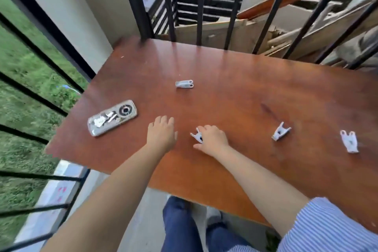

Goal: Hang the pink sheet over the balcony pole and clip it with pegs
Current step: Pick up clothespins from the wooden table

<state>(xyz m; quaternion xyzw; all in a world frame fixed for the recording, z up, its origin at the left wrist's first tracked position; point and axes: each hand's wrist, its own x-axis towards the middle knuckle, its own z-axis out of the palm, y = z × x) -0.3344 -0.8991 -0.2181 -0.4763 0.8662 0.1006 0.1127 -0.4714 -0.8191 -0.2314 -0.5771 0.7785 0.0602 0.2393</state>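
Four pegs lie on the table (235, 80), and you are gathering them: your right hand (212, 139) curls onto the nearest peg (196, 135), your left hand (162, 132) rests flat beside it; next lift it—the sheet is out of view.
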